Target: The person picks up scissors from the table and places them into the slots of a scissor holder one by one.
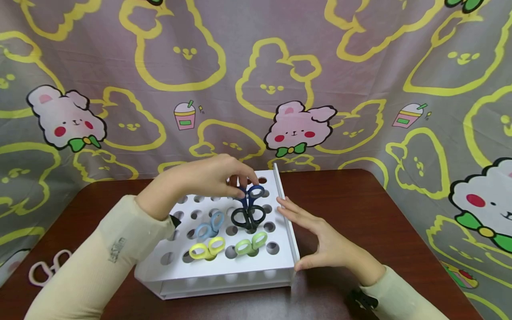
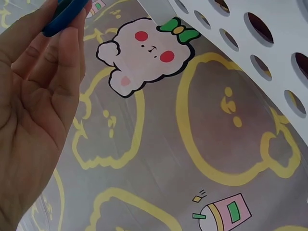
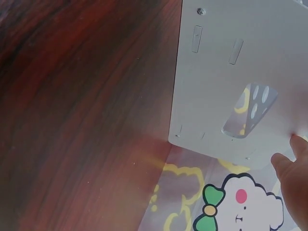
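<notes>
My left hand (image 1: pixel 210 175) pinches one handle loop of the dark blue scissors (image 1: pixel 256 192) over the white rack (image 1: pixel 172 266) full of round holes. In the left wrist view, the thumb and fingers hold a blue loop (image 2: pixel 65 18). The blades are hidden. Just nearer stand black scissors (image 1: pixel 249 218), handles up in a hole. Light blue scissors (image 1: pixel 210 226), yellow scissors (image 1: pixel 207 248) and green scissors (image 1: pixel 251 244) stand handles up in other holes. My right hand (image 1: pixel 322 240), thumb and fingers spread, rests against the rack's right side panel (image 3: pixel 211 86).
White-pink scissors (image 1: pixel 42 272) lie on the brown table (image 1: pixel 352 200) at the left, partly behind my left sleeve. A patterned curtain (image 1: pixel 228 66) hangs behind and beside the table. The side panel has a slot cut through it.
</notes>
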The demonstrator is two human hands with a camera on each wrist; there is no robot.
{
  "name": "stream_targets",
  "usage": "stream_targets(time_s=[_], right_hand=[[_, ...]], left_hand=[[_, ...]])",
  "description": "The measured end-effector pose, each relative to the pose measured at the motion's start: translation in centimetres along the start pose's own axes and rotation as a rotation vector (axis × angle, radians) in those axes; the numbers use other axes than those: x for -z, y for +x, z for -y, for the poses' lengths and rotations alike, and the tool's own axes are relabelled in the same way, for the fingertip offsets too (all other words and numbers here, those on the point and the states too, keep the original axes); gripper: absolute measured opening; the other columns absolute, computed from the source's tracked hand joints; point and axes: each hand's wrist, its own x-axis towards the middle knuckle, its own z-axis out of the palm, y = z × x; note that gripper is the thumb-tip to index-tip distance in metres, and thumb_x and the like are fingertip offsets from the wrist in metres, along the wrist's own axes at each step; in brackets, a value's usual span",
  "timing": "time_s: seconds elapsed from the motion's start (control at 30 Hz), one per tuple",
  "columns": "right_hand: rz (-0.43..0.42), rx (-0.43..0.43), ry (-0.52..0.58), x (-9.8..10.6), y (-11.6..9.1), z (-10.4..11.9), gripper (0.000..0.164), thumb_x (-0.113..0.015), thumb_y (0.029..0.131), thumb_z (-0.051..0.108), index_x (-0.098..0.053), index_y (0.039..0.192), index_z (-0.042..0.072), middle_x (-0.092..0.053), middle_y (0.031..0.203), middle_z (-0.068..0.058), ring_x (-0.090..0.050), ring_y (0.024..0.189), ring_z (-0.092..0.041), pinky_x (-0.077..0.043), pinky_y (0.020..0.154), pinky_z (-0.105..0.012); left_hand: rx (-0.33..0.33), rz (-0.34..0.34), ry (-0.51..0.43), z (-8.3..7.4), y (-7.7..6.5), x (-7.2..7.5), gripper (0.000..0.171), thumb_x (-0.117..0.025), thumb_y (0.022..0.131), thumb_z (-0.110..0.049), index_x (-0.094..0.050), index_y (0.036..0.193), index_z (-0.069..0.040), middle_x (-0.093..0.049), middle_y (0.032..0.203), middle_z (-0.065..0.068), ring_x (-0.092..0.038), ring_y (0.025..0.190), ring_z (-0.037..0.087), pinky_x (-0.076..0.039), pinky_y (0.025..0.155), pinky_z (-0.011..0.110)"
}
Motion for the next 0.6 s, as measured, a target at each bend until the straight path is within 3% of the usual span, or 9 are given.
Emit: stream_targets(time_s=[0.33, 0.6], right_hand=[[-0.007, 0.012, -0.004, 0.0, 0.1, 0.1, 0.105, -0.068, 0.076, 0.07, -0.038, 0.152, 0.005, -0.027, 0.164, -0.011, -0.018, 0.152, -0.04, -0.018, 0.12, -0.023], [-0.011, 0.017, -0.004, 0.0, 0.3, 0.2, 0.104, -0.066, 0.076, 0.072, -0.038, 0.152, 0.006, -0.027, 0.164, -0.013, -0.017, 0.154, -0.033, -0.018, 0.12, -0.024]], left_hand=[[0.01, 0.006, -0.001, 0.0, 0.3, 0.1, 0.032, -0.073, 0.09, -0.012, -0.069, 0.122, -0.014, -0.071, 0.094, -0.002, -0.063, 0.076, 0.008, -0.053, 0.068, 0.026], [0.013, 0.083, 0.016, 0.6, 1.0, -0.9, 0.032, -0.071, 0.091, -0.009, -0.069, 0.123, -0.011, -0.072, 0.1, 0.0, -0.064, 0.083, 0.009, -0.054, 0.078, 0.026]])
